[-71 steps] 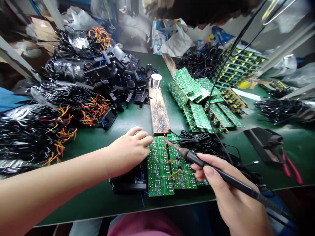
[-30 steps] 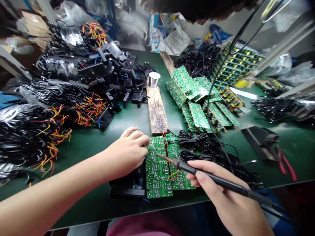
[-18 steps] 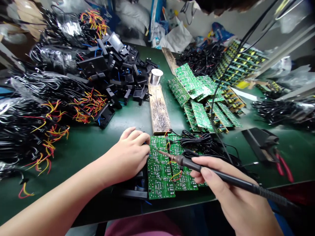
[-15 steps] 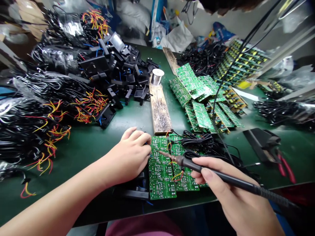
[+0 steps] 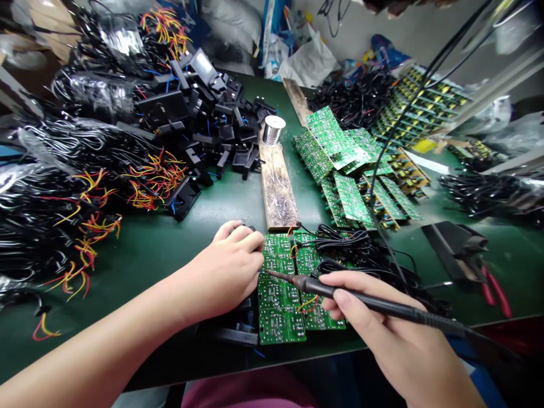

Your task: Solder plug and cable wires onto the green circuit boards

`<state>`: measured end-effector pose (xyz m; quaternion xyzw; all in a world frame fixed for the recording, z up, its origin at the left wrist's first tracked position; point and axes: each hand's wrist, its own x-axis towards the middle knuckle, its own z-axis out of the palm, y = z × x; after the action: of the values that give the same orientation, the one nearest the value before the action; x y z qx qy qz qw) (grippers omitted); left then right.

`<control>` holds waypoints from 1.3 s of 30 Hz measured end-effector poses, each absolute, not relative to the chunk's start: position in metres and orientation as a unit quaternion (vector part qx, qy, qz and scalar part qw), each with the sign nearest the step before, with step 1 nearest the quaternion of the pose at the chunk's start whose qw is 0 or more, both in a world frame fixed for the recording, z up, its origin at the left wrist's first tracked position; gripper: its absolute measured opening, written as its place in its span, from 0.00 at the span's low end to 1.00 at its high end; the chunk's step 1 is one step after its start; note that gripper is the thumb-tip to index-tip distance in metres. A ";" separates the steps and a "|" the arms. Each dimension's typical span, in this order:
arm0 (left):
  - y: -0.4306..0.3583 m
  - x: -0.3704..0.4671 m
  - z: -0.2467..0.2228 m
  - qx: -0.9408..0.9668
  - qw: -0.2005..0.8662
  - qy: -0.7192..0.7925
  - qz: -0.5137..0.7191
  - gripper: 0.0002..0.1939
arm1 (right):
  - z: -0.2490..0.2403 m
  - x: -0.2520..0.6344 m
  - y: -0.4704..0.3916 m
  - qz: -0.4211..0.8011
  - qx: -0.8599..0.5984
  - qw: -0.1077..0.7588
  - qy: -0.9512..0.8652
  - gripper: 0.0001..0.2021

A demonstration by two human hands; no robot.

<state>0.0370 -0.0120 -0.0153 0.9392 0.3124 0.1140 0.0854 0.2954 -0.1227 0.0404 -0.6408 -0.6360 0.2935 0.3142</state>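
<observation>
My right hand [image 5: 395,328] grips a soldering iron [image 5: 352,297] like a pen. The iron's tip points left and lies at the left edge of the nearer green circuit board [image 5: 280,323], by my left fingers. My left hand [image 5: 236,263] is closed at that edge, its fingertips hidden; a speck of blue, perhaps wire, shows beside them. Under and below this hand are black plug housings [image 5: 238,334] with blue wires. A second green board [image 5: 325,320] adjoins on the right, with red and yellow wires on it and black cables [image 5: 348,241] beside it.
A solder spool [image 5: 273,131] stands on a scorched wooden strip [image 5: 276,187] ahead. Piled black housings [image 5: 170,110] and cable bundles [image 5: 76,147] fill the left. Stacked circuit boards [image 5: 352,195] lie right, with red-handled pliers [image 5: 495,289] nearer the edge. A black cord [image 5: 376,170] hangs down.
The soldering iron's tip has moved left and slightly nearer me, from the board's face to its left edge. My left hand stays in nearly the same place, still closed.
</observation>
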 end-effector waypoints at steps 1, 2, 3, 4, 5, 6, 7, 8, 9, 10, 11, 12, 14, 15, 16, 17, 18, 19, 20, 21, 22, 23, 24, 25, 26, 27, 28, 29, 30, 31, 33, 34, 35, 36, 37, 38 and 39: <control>-0.012 0.037 -0.015 0.939 0.087 0.313 0.114 0.10 | 0.041 0.295 -0.122 0.299 -0.641 0.311 -0.635 0.10; -0.012 0.037 -0.015 0.939 0.088 0.313 0.113 0.10 | 0.041 0.296 -0.122 0.303 -0.641 0.310 -0.633 0.10; -0.012 0.037 -0.015 0.939 0.088 0.314 0.111 0.10 | 0.041 0.296 -0.122 0.307 -0.642 0.308 -0.631 0.09; -0.012 0.038 -0.014 0.939 0.088 0.315 0.109 0.10 | 0.041 0.296 -0.122 0.312 -0.641 0.307 -0.630 0.09; -0.012 0.038 -0.014 0.939 0.089 0.315 0.106 0.11 | 0.041 0.296 -0.122 0.315 -0.639 0.306 -0.632 0.09; -0.012 0.038 -0.014 0.939 0.088 0.316 0.104 0.11 | 0.041 0.297 -0.121 0.318 -0.637 0.305 -0.633 0.09; -0.012 0.038 -0.014 0.939 0.087 0.316 0.104 0.11 | 0.041 0.297 -0.121 0.319 -0.635 0.304 -0.634 0.09; -0.012 0.038 -0.013 0.939 0.086 0.316 0.105 0.11 | 0.041 0.296 -0.120 0.319 -0.632 0.305 -0.637 0.09; -0.012 0.038 -0.013 0.939 0.086 0.315 0.106 0.11 | 0.041 0.296 -0.119 0.319 -0.631 0.305 -0.638 0.09; -0.012 0.038 -0.013 0.939 0.085 0.315 0.106 0.11 | 0.041 0.296 -0.119 0.317 -0.630 0.305 -0.639 0.09; -0.012 0.038 -0.013 0.939 0.085 0.315 0.107 0.11 | 0.041 0.295 -0.118 0.316 -0.630 0.306 -0.640 0.09; -0.011 0.038 -0.013 0.940 0.085 0.314 0.106 0.10 | 0.042 0.295 -0.117 0.315 -0.629 0.306 -0.642 0.09; -0.011 0.038 -0.014 0.940 0.085 0.314 0.105 0.10 | 0.042 0.295 -0.116 0.309 -0.626 0.305 -0.647 0.09; -0.011 0.037 -0.014 0.940 0.085 0.314 0.105 0.10 | 0.043 0.296 -0.115 0.304 -0.626 0.305 -0.650 0.09; -0.011 0.037 -0.014 0.940 0.084 0.315 0.104 0.10 | 0.043 0.296 -0.115 0.300 -0.625 0.304 -0.653 0.09; -0.011 0.037 -0.014 0.940 0.085 0.315 0.103 0.10 | 0.043 0.296 -0.115 0.297 -0.624 0.300 -0.657 0.09; -0.011 0.037 -0.014 0.940 0.085 0.315 0.103 0.11 | 0.044 0.297 -0.115 0.295 -0.624 0.295 -0.661 0.09; -0.011 0.037 -0.015 0.939 0.087 0.316 0.102 0.11 | 0.044 0.297 -0.115 0.292 -0.623 0.291 -0.664 0.09; -0.011 0.037 -0.015 0.939 0.088 0.316 0.101 0.11 | 0.044 0.297 -0.115 0.289 -0.625 0.285 -0.667 0.09; -0.012 0.037 -0.015 0.939 0.090 0.316 0.101 0.11 | 0.044 0.297 -0.115 0.284 -0.626 0.279 -0.670 0.09; -0.012 0.037 -0.015 0.939 0.091 0.315 0.100 0.11 | 0.044 0.297 -0.115 0.279 -0.627 0.274 -0.674 0.09; -0.012 0.037 -0.015 0.939 0.091 0.315 0.101 0.11 | 0.045 0.298 -0.115 0.274 -0.627 0.268 -0.678 0.08; -0.012 0.037 -0.015 0.940 0.091 0.314 0.101 0.11 | 0.045 0.298 -0.115 0.271 -0.627 0.266 -0.680 0.08; -0.012 0.037 -0.015 0.940 0.092 0.313 0.101 0.11 | 0.046 0.298 -0.116 0.267 -0.627 0.267 -0.681 0.09; -0.012 0.037 -0.015 0.940 0.092 0.313 0.101 0.11 | 0.046 0.299 -0.116 0.262 -0.628 0.275 -0.679 0.09; -0.011 0.037 -0.015 0.940 0.093 0.314 0.100 0.11 | 0.046 0.300 -0.117 0.257 -0.631 0.289 -0.672 0.09; -0.011 0.037 -0.015 0.939 0.094 0.314 0.100 0.11 | 0.047 0.301 -0.117 0.253 -0.634 0.306 -0.664 0.09; -0.011 0.037 -0.015 0.939 0.095 0.315 0.100 0.11 | 0.047 0.302 -0.117 0.249 -0.637 0.324 -0.654 0.09; -0.011 0.038 -0.015 0.939 0.096 0.315 0.099 0.11 | 0.046 0.303 -0.118 0.245 -0.638 0.341 -0.645 0.09; -0.011 0.038 -0.015 0.939 0.097 0.316 0.099 0.12 | 0.045 0.304 -0.118 0.244 -0.641 0.356 -0.635 0.09; -0.011 0.037 -0.015 0.938 0.101 0.317 0.099 0.12 | 0.044 0.305 -0.117 0.242 -0.643 0.383 -0.617 0.09; -0.011 0.037 -0.015 0.937 0.102 0.318 0.099 0.12 | 0.043 0.305 -0.117 0.241 -0.644 0.393 -0.610 0.09; -0.011 0.037 -0.015 0.937 0.103 0.318 0.100 0.12 | 0.042 0.305 -0.116 0.240 -0.645 0.401 -0.604 0.09; -0.011 0.037 -0.015 0.937 0.104 0.318 0.099 0.12 | 0.041 0.305 -0.116 0.239 -0.645 0.408 -0.600 0.09; -0.011 0.037 -0.015 0.937 0.105 0.317 0.098 0.12 | 0.041 0.304 -0.116 0.241 -0.645 0.411 -0.597 0.09; -0.011 0.036 -0.014 0.937 0.106 0.317 0.097 0.12 | 0.041 0.304 -0.116 0.241 -0.645 0.414 -0.595 0.08; -0.011 0.037 -0.014 0.937 0.108 0.318 0.095 0.12 | 0.041 0.304 -0.116 0.243 -0.644 0.417 -0.594 0.08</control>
<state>0.0366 -0.0107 -0.0140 0.9370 0.3185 0.0949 0.1075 0.3039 -0.1163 0.0406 -0.6443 -0.5937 0.2426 0.4167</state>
